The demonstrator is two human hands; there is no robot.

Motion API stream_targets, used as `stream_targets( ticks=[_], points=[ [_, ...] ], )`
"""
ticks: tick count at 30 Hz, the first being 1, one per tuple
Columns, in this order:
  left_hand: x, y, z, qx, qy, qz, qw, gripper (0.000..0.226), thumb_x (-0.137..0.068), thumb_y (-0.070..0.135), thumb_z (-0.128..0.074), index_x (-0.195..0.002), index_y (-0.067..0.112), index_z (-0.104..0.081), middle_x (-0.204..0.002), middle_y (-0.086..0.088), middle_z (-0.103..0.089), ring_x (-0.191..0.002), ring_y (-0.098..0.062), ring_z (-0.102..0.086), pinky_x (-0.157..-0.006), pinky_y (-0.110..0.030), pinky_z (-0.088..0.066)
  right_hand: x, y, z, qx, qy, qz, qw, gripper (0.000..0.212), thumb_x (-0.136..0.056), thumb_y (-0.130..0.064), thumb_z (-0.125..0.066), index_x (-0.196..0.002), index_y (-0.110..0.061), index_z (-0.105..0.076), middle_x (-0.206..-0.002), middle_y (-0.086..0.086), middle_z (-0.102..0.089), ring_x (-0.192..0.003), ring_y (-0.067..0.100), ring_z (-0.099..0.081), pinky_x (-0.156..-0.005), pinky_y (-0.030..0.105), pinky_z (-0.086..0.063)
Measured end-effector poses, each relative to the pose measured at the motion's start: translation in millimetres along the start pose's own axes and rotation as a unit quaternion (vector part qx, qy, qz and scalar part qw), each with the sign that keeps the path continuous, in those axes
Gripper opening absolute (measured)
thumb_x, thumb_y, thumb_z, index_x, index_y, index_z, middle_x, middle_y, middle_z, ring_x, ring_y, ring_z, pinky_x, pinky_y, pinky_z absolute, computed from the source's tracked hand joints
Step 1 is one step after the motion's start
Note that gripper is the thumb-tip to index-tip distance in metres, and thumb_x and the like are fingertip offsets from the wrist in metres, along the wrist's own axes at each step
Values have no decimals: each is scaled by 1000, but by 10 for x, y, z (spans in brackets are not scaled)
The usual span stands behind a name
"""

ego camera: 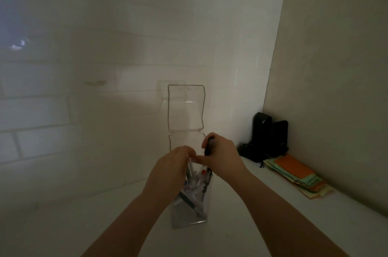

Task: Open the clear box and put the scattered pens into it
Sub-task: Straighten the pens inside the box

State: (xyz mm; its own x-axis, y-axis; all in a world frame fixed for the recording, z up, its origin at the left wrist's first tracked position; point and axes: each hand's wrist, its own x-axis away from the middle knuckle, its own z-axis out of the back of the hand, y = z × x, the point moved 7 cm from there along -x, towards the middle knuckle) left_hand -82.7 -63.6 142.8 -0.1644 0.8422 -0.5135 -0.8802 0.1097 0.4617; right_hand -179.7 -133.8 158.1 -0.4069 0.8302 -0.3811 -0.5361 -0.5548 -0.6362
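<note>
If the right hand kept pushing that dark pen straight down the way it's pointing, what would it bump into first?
Probably the pens already standing in the clear box: the right hand holds its dark pen tip-down over the open top, though depth is unclear.

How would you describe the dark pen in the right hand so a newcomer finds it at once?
Start at the clear box standing open on the white counter, its lid swung up behind. Just above its mouth, the right hand pinches a dark pen upright. Unlike the pens inside the box, it is outside, held.
</note>
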Motion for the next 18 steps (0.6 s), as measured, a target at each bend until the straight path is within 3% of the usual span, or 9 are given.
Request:
stream_targets(
  ticks=[3,5,8,10,12,14,16,18],
  points=[
    [37,0,-10,-17,-8,-12,1000,31,-89,9,-48,-119,17,-51,-121,-4,-58,-106,-16,-56,-91,-19,-41,20,24,2,-26,3,-16,1000,41,-67,-30,-80,-92,-17,-50,-71,-4,-54,-58,8,-52,-54,20,-45],
    [58,-24,15,-56,15,-31,998,33,-85,8,-54,-118,12,-55,-123,-7,-58,-111,-20,-55,-94,-23,-40,35,2,67,-39,43,1,998,37,-72,-26,-77,-97,-19,-50,-75,-2,-56,-62,11,-55,-57,23,-49],
    [81,-40,59,-107,40,-66,991,27,-72,4,-69,-98,9,-69,-97,-12,-71,-88,-27,-64,-76,-30,-44,45,-63,69,24,53,49,997,22,-84,-19,-64,-104,-20,-57,-84,1,-63,-74,16,-61,-73,32,-57],
    [80,-63,3,-169,12,-78,982,32,-57,10,-81,-87,16,-72,-74,-5,-75,-70,-22,-66,-62,-30,-50,62,-67,-89,119,-15,74,990,20,-89,-21,-55,-107,-19,-64,-99,5,-69,-86,17,-63,-82,29,-52],
    [95,-72,-62,-215,-1,-99,972,40,-43,18,-87,-80,23,-73,-59,3,-72,-56,-14,-64,-52,-26,-51,104,-47,-198,160,-61,88,981,23,-90,-23,-52,-107,-17,-67,-107,6,-68,-92,18,-62,-81,25,-45],
    [125,-36,-90,-238,-14,-109,965,39,-53,22,-81,-90,26,-70,-68,3,-74,-64,-12,-67,-62,-28,-53,119,-30,-167,132,-53,93,986,24,-91,-23,-52,-109,-16,-67,-110,4,-67,-93,17,-60,-78,20,-40],
    [114,19,-97,-241,-45,-99,964,38,-78,20,-61,-116,25,-58,-100,-2,-72,-95,-18,-63,-88,-32,-45,135,-8,-129,105,-63,99,988,23,-91,-23,-53,-106,-16,-68,-107,3,-68,-86,13,-59,-73,16,-40],
    [73,11,-38,-161,-26,-84,983,37,-89,17,-47,-126,24,-49,-118,-2,-64,-108,-17,-54,-97,-28,-35,150,19,-117,70,-97,106,987,21,-90,-25,-54,-100,-16,-70,-98,0,-68,-81,10,-58,-66,10,-40]
  ],
)
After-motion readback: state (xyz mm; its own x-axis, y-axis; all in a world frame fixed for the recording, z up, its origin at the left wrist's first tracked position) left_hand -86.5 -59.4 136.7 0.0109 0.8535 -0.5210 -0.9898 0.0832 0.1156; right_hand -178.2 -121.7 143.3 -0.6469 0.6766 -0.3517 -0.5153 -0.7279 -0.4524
